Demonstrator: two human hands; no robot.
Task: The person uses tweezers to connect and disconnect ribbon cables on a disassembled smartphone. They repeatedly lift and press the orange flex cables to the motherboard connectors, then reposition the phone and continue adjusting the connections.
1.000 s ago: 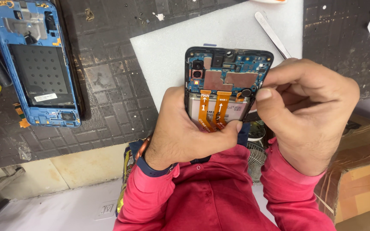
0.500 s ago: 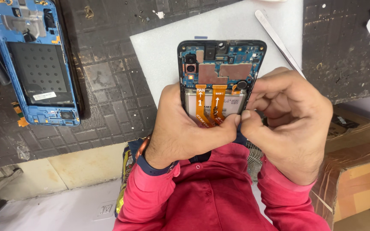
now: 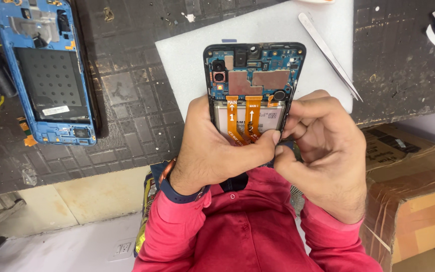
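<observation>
Both hands, left (image 3: 217, 146) and right (image 3: 323, 151), gripped the opened phone (image 3: 255, 75) over the white mat (image 3: 187, 60) on the bench; light, stiff, fragile-looking, best held by its edges.

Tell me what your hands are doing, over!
Left hand shut on opened phone. Right hand pinching its lower edge. Orange ribbon cables exposed. Tweezers lie unused alongside.
</observation>
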